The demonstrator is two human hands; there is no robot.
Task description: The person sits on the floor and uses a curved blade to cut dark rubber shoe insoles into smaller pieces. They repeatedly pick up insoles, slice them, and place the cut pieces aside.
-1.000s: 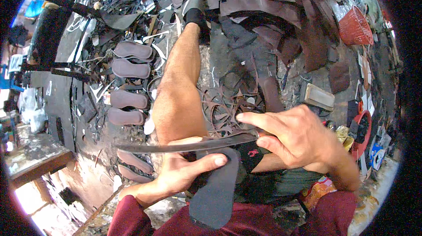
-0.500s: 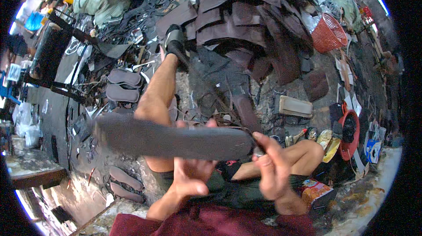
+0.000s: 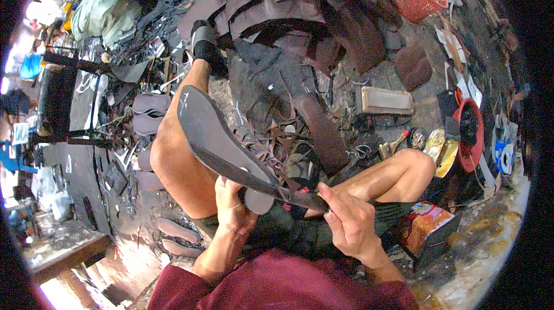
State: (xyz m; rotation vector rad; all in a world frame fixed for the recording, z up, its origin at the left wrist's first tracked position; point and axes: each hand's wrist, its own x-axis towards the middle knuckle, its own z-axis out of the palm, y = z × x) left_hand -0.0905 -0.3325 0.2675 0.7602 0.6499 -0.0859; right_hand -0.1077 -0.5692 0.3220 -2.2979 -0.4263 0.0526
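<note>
The narrow end of a dark piece point(image 3: 307, 199), its kind unclear, is pinched between thumb and fingers of the right hand point(image 3: 351, 223). A grey shoe sole point(image 3: 216, 128) is gripped at its lower edge by the left hand point(image 3: 235, 209), whose fingers are partly hidden behind it. The sole is held tilted before the bent left leg point(image 3: 179, 171). Farther out, brown sheets point(image 3: 283, 15) are piled.
</note>
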